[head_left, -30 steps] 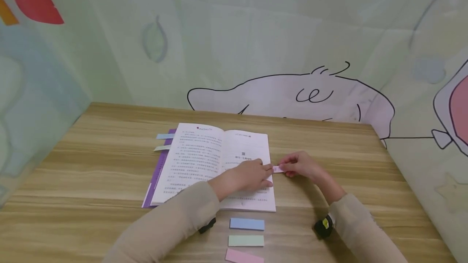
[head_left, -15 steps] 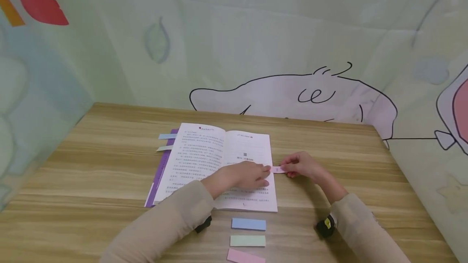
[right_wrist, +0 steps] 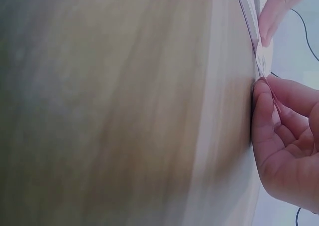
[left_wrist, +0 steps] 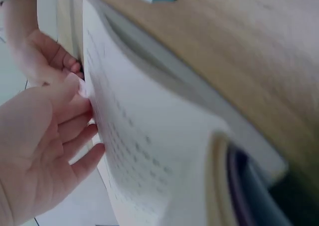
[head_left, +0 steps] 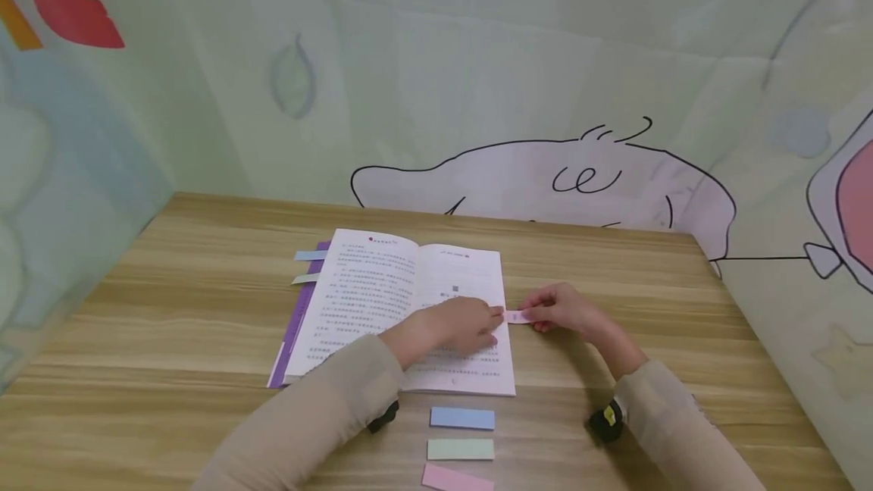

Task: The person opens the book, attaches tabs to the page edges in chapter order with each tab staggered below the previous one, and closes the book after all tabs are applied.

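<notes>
An open book [head_left: 368,301] lies on the table, its right page under my left hand [head_left: 453,328]. The fingers of that hand are extended and touch the page near its outer edge, where one end of a pink sticky tab [head_left: 517,317] lies. Just right of the book, my right hand [head_left: 562,309] pinches the tab's outer end between thumb and fingers. In the right wrist view, the tab [right_wrist: 264,59] spans the gap between both hands. The left wrist view shows my left hand [left_wrist: 45,141] beside the page, with the right hand [left_wrist: 47,61] beyond it.
Blue [head_left: 462,418], green [head_left: 460,449] and pink [head_left: 458,478] sticky-note pads lie in front of the book. A blue tab [head_left: 309,255] and a green tab [head_left: 305,278] stick out from its left side. A printed cloth wall [head_left: 477,59] stands behind the table.
My left fingertips have shifted slightly left toward the page edge, so more of the pink tab shows. My right hand keeps its pinch in about the same place.
</notes>
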`<state>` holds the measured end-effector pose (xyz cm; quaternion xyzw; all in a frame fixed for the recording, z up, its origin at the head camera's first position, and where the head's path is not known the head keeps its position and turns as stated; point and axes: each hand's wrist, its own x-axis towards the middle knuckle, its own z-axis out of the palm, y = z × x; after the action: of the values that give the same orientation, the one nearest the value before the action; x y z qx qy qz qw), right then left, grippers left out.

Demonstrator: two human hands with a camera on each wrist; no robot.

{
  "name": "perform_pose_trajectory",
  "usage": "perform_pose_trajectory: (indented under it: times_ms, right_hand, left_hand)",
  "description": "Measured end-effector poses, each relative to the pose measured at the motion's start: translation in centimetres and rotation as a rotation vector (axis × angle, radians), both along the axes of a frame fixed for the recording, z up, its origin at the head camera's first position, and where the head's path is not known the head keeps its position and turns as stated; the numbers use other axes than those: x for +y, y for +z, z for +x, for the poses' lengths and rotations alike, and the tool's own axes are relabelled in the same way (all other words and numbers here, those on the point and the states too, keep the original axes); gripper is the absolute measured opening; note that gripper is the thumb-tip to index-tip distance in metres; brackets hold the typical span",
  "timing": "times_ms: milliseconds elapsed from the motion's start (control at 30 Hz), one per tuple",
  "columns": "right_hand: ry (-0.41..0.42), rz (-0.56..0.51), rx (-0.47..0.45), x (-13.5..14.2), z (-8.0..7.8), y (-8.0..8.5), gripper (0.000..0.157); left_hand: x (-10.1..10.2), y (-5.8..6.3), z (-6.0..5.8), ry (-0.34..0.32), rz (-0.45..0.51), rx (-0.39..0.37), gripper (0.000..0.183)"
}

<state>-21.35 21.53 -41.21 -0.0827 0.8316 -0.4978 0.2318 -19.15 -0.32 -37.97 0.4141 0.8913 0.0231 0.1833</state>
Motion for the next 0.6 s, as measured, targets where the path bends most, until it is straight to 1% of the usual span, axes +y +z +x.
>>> perform_pose_trajectory:
  times_ms: [100, 167, 267, 367, 433, 500, 600]
  right_hand:
    - [0.019, 0.007, 0.004, 0.1, 0.0, 0.0, 0.02]
    - [0.017, 0.013, 0.004, 0.1, 0.0, 0.1, 0.02]
    - [0.015, 0.018, -0.001, 0.1, 0.0, 0.1, 0.02]
    - [0.009, 0.021, -0.01, 0.1, 0.0, 0.0, 0.019]
    - [0.009, 0.02, -0.01, 0.1, 0.0, 0.0, 0.019]
    - [0.007, 0.021, -0.01, 0.2, 0.0, 0.0, 0.02]
    - [0.015, 0.019, -0.006, 0.2, 0.0, 0.1, 0.02]
  left_hand:
    - [-0.7, 0.0, -0.4, 0.0, 0.02, -0.036, 0.046]
    - [-1.0, 0.1, -0.3, -0.005, 0.019, -0.024, 0.046]
    - [-1.0, 0.0, 0.1, -0.001, 0.002, 0.031, 0.047]
    - [-0.7, 0.2, 0.7, -0.01, -0.045, 0.121, 0.047]
    - [-0.5, 0.3, 0.9, -0.033, -0.083, 0.177, 0.047]
    - [-0.4, 0.4, 1.0, -0.049, -0.107, 0.202, 0.048]
    - [-0.3, 0.4, 1.0, -0.064, -0.113, 0.218, 0.049]
